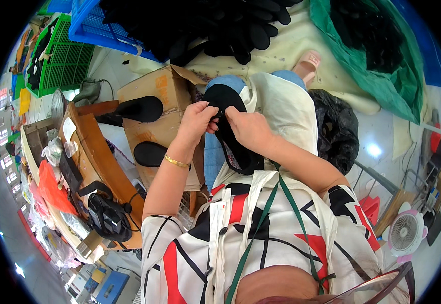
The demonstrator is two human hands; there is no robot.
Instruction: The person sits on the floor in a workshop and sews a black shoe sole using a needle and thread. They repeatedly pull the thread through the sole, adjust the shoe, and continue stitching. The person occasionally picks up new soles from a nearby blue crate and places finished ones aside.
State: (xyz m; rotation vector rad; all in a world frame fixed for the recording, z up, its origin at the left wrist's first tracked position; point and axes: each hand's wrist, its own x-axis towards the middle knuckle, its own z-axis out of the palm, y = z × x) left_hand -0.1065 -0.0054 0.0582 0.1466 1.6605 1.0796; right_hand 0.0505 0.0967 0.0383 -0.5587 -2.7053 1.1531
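Note:
A black cloth shoe lies lengthwise over my lap, its rounded end away from me. Through its opening a patterned lining shows toward the near end. My left hand is closed at the shoe's left edge, fingertips pinching the black material near the middle. From the other side my right hand grips the shoe, with thumb and fingers bent close to the left fingertips. Any small item between the fingertips is too small to make out. Beneath the shoe is a cream apron over blue jeans.
To the left stands a cardboard box bearing black shoe pieces, beside a wooden table with a black bag. Ahead is a blue crate near piled black pieces. A green sack and black plastic bag stand right.

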